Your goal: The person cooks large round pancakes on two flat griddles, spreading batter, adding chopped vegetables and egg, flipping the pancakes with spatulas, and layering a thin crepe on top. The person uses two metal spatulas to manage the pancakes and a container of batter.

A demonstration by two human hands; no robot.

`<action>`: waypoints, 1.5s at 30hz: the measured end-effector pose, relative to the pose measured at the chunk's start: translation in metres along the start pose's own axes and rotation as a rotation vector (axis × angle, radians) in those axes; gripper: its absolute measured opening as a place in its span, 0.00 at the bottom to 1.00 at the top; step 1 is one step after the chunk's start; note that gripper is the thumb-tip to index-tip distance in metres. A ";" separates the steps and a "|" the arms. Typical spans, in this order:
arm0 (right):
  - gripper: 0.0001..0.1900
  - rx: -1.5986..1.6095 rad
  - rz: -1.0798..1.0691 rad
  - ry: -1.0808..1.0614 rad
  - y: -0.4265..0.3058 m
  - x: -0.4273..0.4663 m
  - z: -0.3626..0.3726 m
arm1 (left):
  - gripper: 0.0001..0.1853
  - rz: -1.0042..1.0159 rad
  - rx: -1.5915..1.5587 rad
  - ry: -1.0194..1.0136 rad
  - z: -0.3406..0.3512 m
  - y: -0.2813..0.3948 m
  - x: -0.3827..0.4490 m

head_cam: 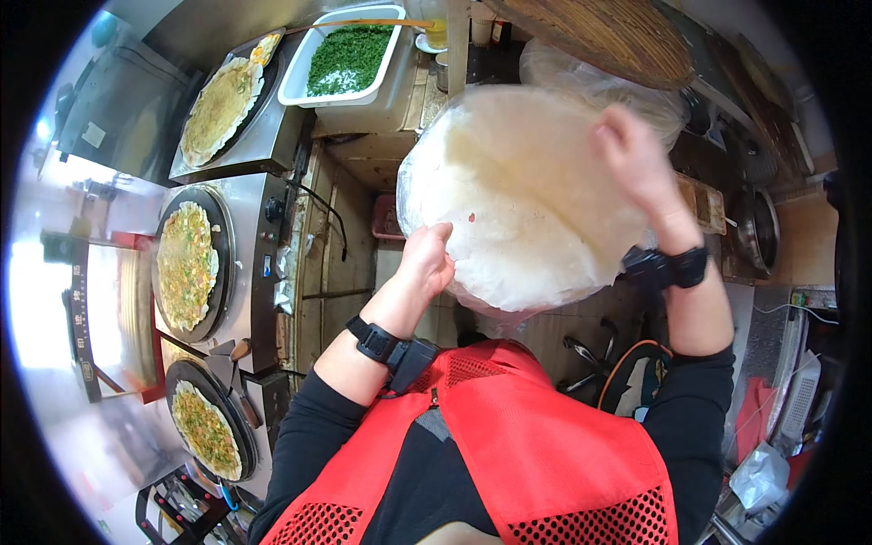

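A large, thin, round sheet of pale dough (518, 259) with plastic film (407, 178) around its edge spans the space before me. There is a small hole in it left of the middle. My left hand (430, 259) pinches the sheet's near left edge between thumb and fingers. Over the sheet's far right part is my right hand (630, 160), blurred by motion, with its fingers bent. Whether those fingers hold the sheet is not clear.
Three round griddles at the left bear flatbreads with toppings (238, 109) (187, 266) (206, 430). A scraper (238, 351) lies between two griddles. Chopped greens fill a white tub (289, 92) at the back. A round wooden board (613, 34) overhangs the back right; a metal bowl (766, 231) stands right.
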State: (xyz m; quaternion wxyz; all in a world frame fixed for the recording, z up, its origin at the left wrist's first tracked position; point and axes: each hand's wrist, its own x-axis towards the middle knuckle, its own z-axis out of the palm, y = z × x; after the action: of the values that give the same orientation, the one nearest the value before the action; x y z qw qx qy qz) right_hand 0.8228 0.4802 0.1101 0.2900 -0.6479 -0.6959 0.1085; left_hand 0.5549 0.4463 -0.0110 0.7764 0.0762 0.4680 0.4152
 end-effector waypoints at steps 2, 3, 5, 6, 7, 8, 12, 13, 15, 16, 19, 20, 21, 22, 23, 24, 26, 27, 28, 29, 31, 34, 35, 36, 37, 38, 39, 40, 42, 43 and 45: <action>0.07 -0.028 -0.088 0.128 -0.006 0.016 -0.041 | 0.20 -0.013 -0.008 -0.005 -0.001 0.001 0.000; 0.05 -0.033 -0.122 0.183 -0.011 0.020 -0.059 | 0.20 -0.022 -0.015 -0.014 -0.004 0.000 0.003; 0.04 -0.106 -0.191 0.256 -0.018 0.029 -0.086 | 0.20 -0.030 -0.030 -0.018 -0.008 -0.001 0.007; 0.06 -0.104 -0.233 0.297 -0.019 0.031 -0.095 | 0.20 -0.032 -0.033 -0.015 -0.009 -0.002 0.008; 0.06 -0.148 -0.230 0.294 -0.017 0.032 -0.104 | 0.20 -0.033 -0.038 -0.012 -0.010 -0.002 0.009; 0.07 -0.150 -0.226 0.297 -0.017 0.034 -0.113 | 0.20 -0.041 -0.050 -0.029 -0.010 -0.001 0.009; 0.08 -0.188 -0.213 0.365 -0.017 0.041 -0.126 | 0.19 -0.030 -0.083 -0.089 -0.013 -0.001 0.009; 0.08 -0.199 -0.211 0.380 -0.016 0.043 -0.126 | 0.19 -0.018 -0.087 -0.104 -0.013 -0.001 0.009; 0.08 -0.167 -0.225 0.379 0.000 0.052 -0.124 | 0.19 -0.014 -0.076 -0.080 -0.008 0.000 0.005; 0.08 -0.151 -0.213 0.382 0.006 0.055 -0.122 | 0.20 -0.013 -0.070 -0.070 -0.006 0.000 0.003; 0.08 -0.174 -0.202 0.396 0.007 0.055 -0.120 | 0.20 -0.013 -0.062 -0.114 -0.008 -0.002 0.003; 0.08 -0.194 -0.201 0.402 0.004 0.056 -0.119 | 0.20 -0.011 -0.063 -0.120 -0.010 -0.003 0.006; 0.06 -0.176 -0.250 0.451 -0.010 0.055 -0.115 | 0.20 -0.006 -0.066 -0.121 -0.015 -0.005 0.010; 0.05 -0.161 -0.297 0.500 -0.031 0.052 -0.110 | 0.20 -0.003 -0.069 -0.123 -0.017 -0.005 0.012; 0.04 -0.145 -0.343 0.550 -0.043 0.051 -0.107 | 0.21 0.001 -0.072 -0.124 -0.019 -0.005 0.013; 0.03 -0.186 -0.378 0.562 -0.038 0.054 -0.109 | 0.21 0.001 -0.071 -0.133 -0.018 -0.005 0.012; 0.04 -0.274 -0.440 0.586 -0.022 0.063 -0.116 | 0.21 -0.016 -0.073 -0.168 -0.011 -0.005 0.008; 0.04 -0.276 -0.439 0.615 -0.030 0.061 -0.115 | 0.21 -0.025 -0.082 -0.185 -0.006 -0.004 0.001; 0.04 -0.276 -0.440 0.642 -0.047 0.056 -0.111 | 0.21 -0.031 -0.094 -0.201 -0.004 -0.002 -0.002; 0.04 -0.276 -0.441 0.670 -0.062 0.050 -0.108 | 0.21 -0.029 -0.102 -0.204 -0.006 -0.002 -0.004; 0.06 -0.315 -0.480 0.685 -0.065 0.037 -0.112 | 0.21 -0.021 -0.124 -0.205 -0.011 -0.003 -0.006; 0.09 -0.380 -0.691 0.556 -0.066 -0.001 -0.105 | 0.21 -0.013 -0.158 -0.190 -0.024 -0.003 -0.008; 0.11 -0.374 -0.786 0.506 -0.071 -0.016 -0.099 | 0.21 -0.008 -0.165 -0.189 -0.028 -0.004 -0.008; 0.13 -0.342 -0.785 0.404 -0.072 -0.035 -0.084 | 0.21 -0.014 -0.165 -0.201 -0.030 -0.006 -0.006; 0.13 -0.346 -0.784 0.309 -0.069 -0.053 -0.064 | 0.21 -0.013 -0.169 -0.208 -0.033 -0.009 -0.003; 0.11 -0.389 -0.741 0.214 -0.062 -0.073 -0.039 | 0.20 -0.027 -0.170 -0.199 -0.035 -0.011 0.002; 0.11 -0.358 -0.709 0.071 -0.050 -0.089 -0.015 | 0.20 -0.029 -0.163 -0.176 -0.039 -0.014 0.006; 0.11 -0.361 -0.649 -0.063 -0.039 -0.106 0.007 | 0.20 -0.031 -0.156 -0.155 -0.042 -0.016 0.010; 0.11 -0.342 -0.556 -0.235 -0.012 -0.133 0.045 | 0.20 -0.020 -0.170 -0.164 -0.023 -0.009 -0.005; 0.10 -0.318 -0.535 -0.277 -0.003 -0.141 0.058 | 0.20 -0.014 -0.175 -0.170 -0.027 -0.010 -0.003; 0.11 -0.264 -0.502 -0.244 0.002 -0.150 0.074 | 0.21 -0.014 -0.180 -0.177 -0.038 -0.015 0.005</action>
State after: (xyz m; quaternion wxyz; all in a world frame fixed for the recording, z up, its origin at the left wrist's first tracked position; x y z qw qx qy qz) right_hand 0.7834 0.3520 0.0100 0.1353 -0.4702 -0.8719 0.0193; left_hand 0.5346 0.4300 -0.0432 0.8212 0.0391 0.3589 0.4419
